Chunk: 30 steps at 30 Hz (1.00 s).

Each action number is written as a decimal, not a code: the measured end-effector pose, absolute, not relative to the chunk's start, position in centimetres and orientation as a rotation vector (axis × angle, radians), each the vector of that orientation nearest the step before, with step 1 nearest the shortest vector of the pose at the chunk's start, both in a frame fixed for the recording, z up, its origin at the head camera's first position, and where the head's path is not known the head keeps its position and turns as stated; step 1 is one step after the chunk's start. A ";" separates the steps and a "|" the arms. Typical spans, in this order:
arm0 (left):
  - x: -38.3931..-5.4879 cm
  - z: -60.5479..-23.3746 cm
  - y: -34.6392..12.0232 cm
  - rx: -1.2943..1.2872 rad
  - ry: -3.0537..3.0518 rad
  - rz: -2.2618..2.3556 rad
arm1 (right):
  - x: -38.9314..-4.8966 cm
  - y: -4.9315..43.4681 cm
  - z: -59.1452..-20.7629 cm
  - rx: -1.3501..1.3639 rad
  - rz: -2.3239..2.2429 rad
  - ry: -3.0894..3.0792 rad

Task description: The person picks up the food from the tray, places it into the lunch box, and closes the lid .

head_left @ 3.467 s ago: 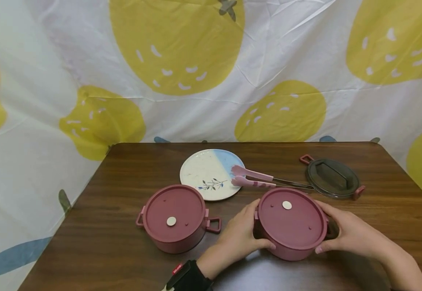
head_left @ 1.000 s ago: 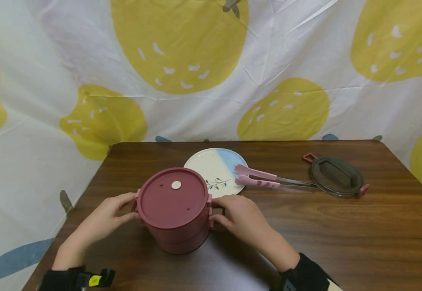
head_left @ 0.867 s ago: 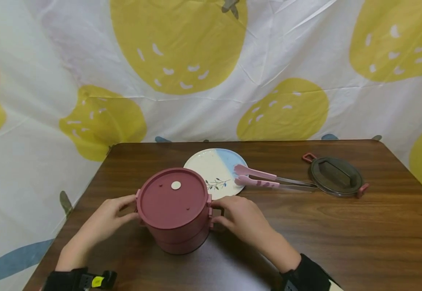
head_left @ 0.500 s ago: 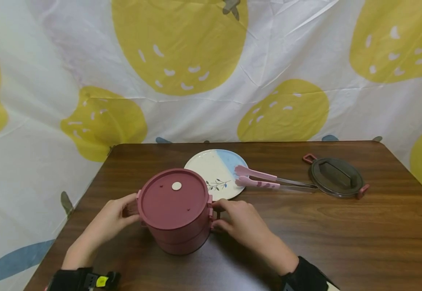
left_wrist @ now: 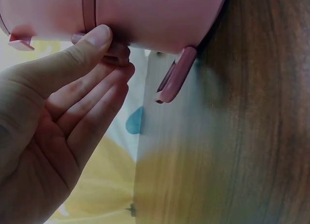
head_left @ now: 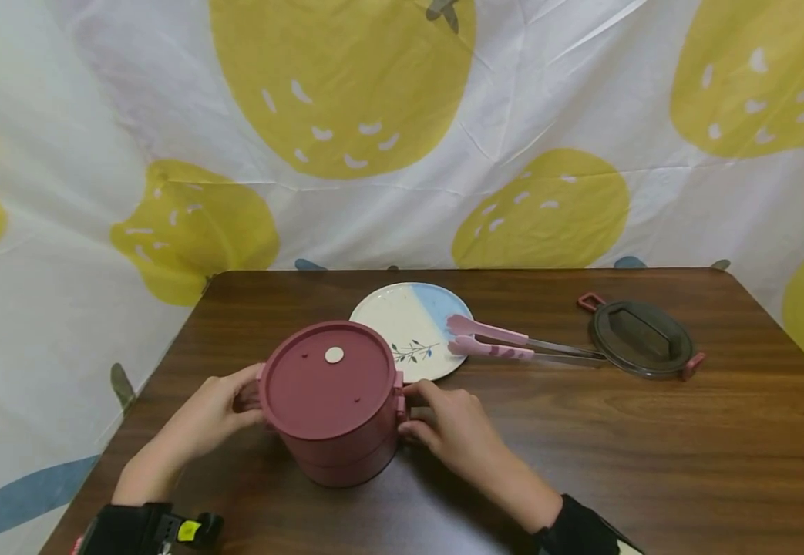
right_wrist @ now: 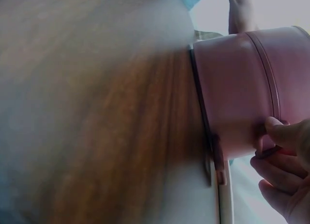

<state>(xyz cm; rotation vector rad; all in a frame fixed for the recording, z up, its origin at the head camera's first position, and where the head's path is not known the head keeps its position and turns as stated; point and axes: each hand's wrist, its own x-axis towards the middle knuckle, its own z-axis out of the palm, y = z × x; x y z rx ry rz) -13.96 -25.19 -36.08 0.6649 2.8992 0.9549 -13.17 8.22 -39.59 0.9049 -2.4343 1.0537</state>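
Observation:
Two round maroon pots stand stacked on the wooden table (head_left: 582,462). The upper pot (head_left: 330,385) has a flat lid with a white button, and the lower pot (head_left: 346,466) sits straight beneath it. At the left side my left hand (head_left: 210,416) pinches the upper pot's handle (left_wrist: 117,55), thumb on its near face and fingers behind. My right hand (head_left: 460,432) grips the opposite handle (right_wrist: 268,142) between thumb and fingers, close by the seam. A lower pot handle (left_wrist: 178,74) juts out near the tabletop in the left wrist view.
Behind the stack lies a white and blue plate (head_left: 395,308) with a leaf print. Pink-tipped tongs (head_left: 499,339) rest partly over its right edge. Farther right is a dark, see-through lid (head_left: 640,335) with maroon clips. A fruit-print cloth (head_left: 374,216) hangs behind the table.
From 3.5 s ago, the right-hand pot has moved left onto the other pot, carried by both hands. Over the last second the stack stays put and the fingers shift only slightly.

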 end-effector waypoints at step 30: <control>-14.4 -37.8 -25.8 0.709 2.628 1.408 | -12.6 7.5 -40.0 0.847 1.216 -2.456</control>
